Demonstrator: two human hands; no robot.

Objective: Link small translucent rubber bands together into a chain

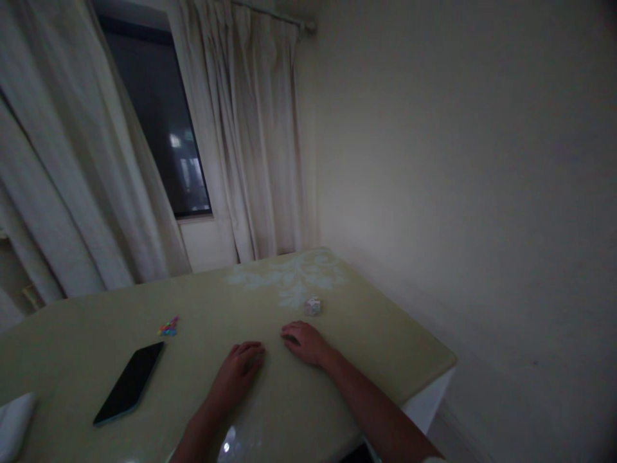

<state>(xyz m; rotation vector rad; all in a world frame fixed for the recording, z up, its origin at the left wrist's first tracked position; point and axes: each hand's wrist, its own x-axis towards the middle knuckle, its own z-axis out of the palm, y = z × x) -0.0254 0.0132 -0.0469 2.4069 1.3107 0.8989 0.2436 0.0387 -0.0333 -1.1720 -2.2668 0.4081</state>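
Observation:
My left hand (240, 368) rests on the pale yellow-green table (202, 302), fingers loosely bent, thumb apart from them, nothing seen in it. Opposite it, across a small gap, my right hand (307, 343) lies palm down with its fingers slightly curved and likewise holds nothing visible. Just beyond the right fingertips stands a small clear container (313, 306); its contents are too small to make out. A little pile of brightly coloured pieces (168, 326) lies to the left, well away from both hands.
A dark-screened phone or tablet (131, 384) lies left of my left arm. At the left edge is a white object (14, 421), partly cut off. Something black (357, 454) shows at the bottom edge. A wall (463, 193) borders the table's right side; curtains (260, 141) hang behind.

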